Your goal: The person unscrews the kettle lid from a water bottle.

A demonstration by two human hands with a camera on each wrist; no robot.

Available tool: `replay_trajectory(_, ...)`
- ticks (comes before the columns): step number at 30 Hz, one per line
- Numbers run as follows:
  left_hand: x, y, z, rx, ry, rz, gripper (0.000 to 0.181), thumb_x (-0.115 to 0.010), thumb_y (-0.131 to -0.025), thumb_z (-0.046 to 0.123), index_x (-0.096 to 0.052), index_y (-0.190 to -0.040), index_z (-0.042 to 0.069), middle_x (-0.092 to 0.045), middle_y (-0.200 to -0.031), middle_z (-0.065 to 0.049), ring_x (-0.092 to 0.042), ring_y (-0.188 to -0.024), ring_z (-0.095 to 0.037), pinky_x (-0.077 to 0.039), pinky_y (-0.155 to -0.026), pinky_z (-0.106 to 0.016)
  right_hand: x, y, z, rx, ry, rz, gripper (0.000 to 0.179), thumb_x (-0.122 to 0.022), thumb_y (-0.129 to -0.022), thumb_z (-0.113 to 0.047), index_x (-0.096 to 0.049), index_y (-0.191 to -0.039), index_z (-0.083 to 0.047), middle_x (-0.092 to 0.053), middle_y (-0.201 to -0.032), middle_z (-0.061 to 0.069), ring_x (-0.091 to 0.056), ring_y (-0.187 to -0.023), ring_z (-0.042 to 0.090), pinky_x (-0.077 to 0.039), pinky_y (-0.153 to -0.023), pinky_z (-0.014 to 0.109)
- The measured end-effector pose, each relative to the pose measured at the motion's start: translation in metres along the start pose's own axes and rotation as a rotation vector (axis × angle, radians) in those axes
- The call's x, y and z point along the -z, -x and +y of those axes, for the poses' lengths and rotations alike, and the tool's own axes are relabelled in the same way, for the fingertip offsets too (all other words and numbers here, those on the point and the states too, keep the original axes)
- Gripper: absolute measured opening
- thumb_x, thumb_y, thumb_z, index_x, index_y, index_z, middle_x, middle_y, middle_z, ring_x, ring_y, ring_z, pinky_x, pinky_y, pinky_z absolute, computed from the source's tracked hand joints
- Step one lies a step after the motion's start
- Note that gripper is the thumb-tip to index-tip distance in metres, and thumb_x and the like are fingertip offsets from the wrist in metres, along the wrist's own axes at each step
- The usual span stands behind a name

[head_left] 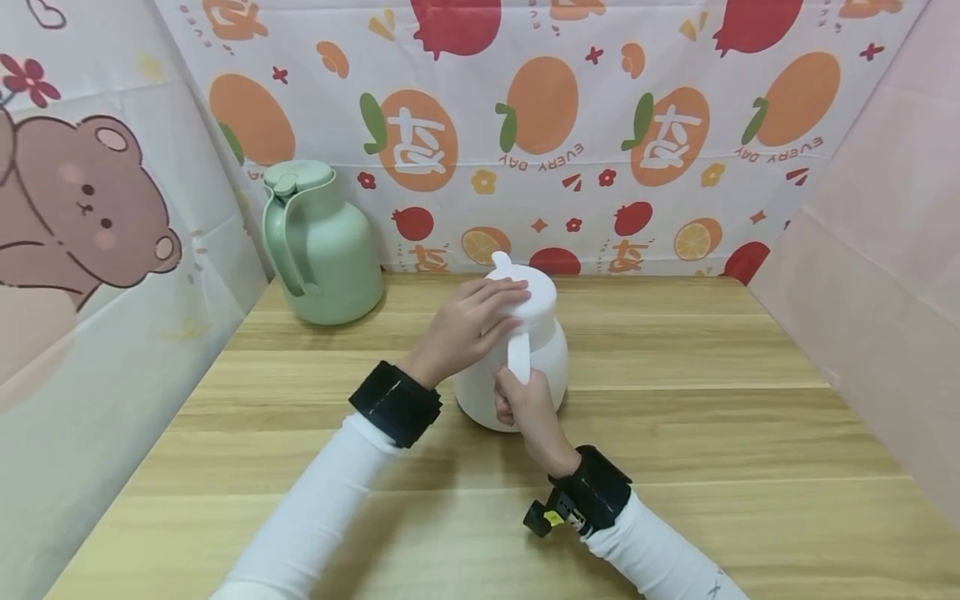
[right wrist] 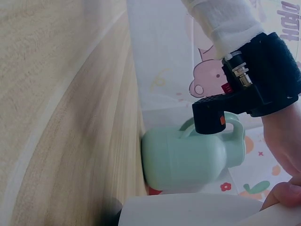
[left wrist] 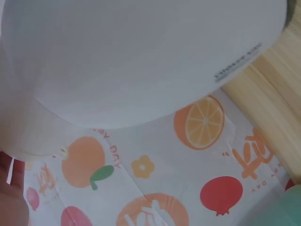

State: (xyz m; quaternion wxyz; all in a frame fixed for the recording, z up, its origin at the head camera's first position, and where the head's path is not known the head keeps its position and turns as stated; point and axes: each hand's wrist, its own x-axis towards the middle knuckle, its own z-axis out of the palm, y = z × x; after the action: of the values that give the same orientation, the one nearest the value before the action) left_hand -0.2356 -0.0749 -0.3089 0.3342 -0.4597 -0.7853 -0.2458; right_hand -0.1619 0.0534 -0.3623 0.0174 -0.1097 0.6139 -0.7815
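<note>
Altogether, two grips (head_left: 472, 325) (head_left: 531, 410) on one white jug (head_left: 549, 354); one green jug (head_left: 337, 258) apart.

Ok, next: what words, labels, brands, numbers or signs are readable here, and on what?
"EVERY DAY": white fruit-printed fabric backdrop, under the oranges.
Large stylised characters, same backdrop: I cannot make them out.
Dark print, rounded white jug: too blurred to read.
Pink lettering, pale bear-printed fabric wall: cut off, unreadable.
Dark mark, white right sleeve: too small to tell.
</note>
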Motion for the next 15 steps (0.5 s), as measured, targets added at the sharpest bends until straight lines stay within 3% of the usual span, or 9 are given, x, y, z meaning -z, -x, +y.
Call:
replay_trajectory(5,-0.004,-0.007,0.005,0.035,-0.101,0.007,0.035,-0.069,-0.083,0.023,-0.063,-0.113,0.007,-0.061,-0.114,-0.008,-0.051,-0.108,-0.022,-0.031,-0.098,-0.033,0.000,0.000,-0.002,-0.017,-0.010,0.007,0.037,-0.046,-0.089,-0.009,-0.035,-0.054,-0.007,-0.029,-0.045,0.000,-0.026,-0.040,0.011,-0.021,-0.042,0.023)
replay_trajectory(15,-0.012,-0.021,0.020,0.099,-0.322,0.001,0.035,-0.069,-0.081,0.036,-0.064,-0.101,0.007,-0.058,-0.096,-0.008,-0.048,-0.090,-0.024,-0.040,-0.079,-0.033,-0.002,0.001,-0.005,-0.042,-0.049,0.002,0.036,-0.047,-0.088,-0.007,-0.035,-0.055,-0.007,-0.029,-0.046,0.000,-0.025,-0.041,0.010,-0.020,-0.042,0.022)
